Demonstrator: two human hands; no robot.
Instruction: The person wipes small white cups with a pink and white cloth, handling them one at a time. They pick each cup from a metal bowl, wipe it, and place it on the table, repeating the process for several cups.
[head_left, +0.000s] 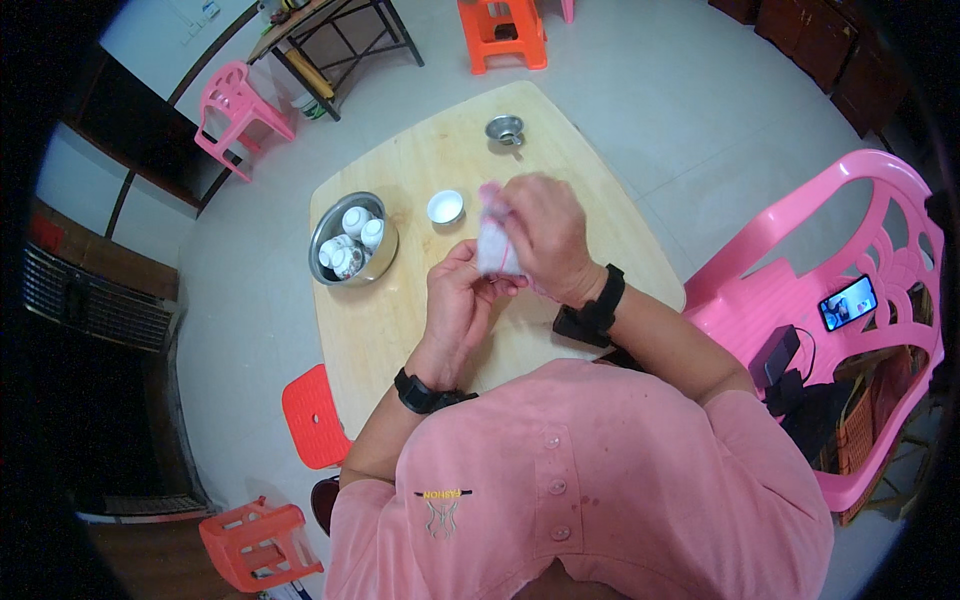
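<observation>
Above the wooden table (405, 322), both hands are at a white and pink cloth (496, 247). My right hand (553, 232) grips its upper part and looks slightly blurred. From below and the left, my left hand (459, 296) pinches the cloth's lower end with thumb and fingers. Whether something sits inside the cloth is hidden. A small white cup (445, 207) stands on the table just beyond my left hand. Farther left is a steel pot (390, 259) holding several white cups (355, 222), some with a printed pattern. A small metal tea strainer (505, 129) rests near the far edge.
To the right stands a pink plastic armchair (750, 300) carrying a lit phone (847, 303) and a dark device (776, 355) with a cable. Red stools (315, 416) are at the left; an orange stool (504, 37) is beyond the table. Another pink chair (238, 112) stands far left.
</observation>
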